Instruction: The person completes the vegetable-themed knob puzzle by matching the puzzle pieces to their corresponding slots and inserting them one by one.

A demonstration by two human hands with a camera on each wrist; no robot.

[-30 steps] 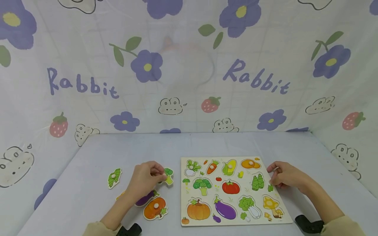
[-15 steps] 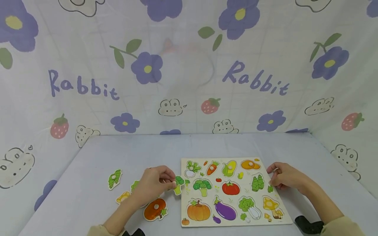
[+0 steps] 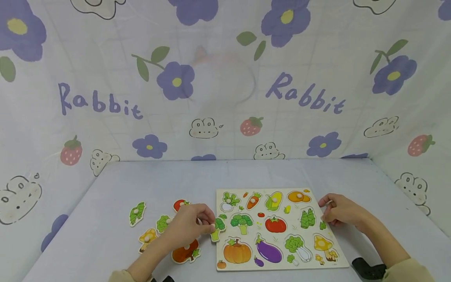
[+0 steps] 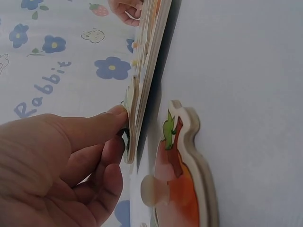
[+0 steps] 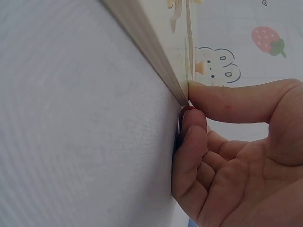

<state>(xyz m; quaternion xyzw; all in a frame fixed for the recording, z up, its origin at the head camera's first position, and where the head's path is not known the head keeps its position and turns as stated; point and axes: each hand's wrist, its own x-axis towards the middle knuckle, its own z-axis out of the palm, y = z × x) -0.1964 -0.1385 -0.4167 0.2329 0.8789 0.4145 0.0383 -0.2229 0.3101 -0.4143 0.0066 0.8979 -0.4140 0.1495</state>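
Note:
My left hand (image 3: 190, 225) pinches a wooden broccoli puzzle piece (image 3: 218, 230) between thumb and fingers; the piece overlaps the left edge of the puzzle board (image 3: 285, 266). Seen from the left wrist, the broccoli piece (image 4: 132, 142) is tilted edge-on close beside the board. On the board, a radish, carrot, corn and potato piece with knobs fill the top row; the broccoli picture (image 3: 241, 223) below shows no knob. My right hand (image 3: 343, 211) grips the board's right edge, thumb on top and fingers at the side, as the right wrist view shows.
Left of the board lie loose knobbed pieces: a pumpkin (image 3: 184, 252), a mushroom (image 3: 147, 238), a leafy green vegetable (image 3: 163, 223), a tomato (image 3: 179, 205) and a green piece (image 3: 137, 214). My left forearm partly covers this group. A printed curtain (image 3: 225, 90) hangs behind the table.
My left hand has carried the broccoli piece rightward from among the loose pieces to the board's left edge. The tomato and mushroom pieces have come into view. My right hand stays put.

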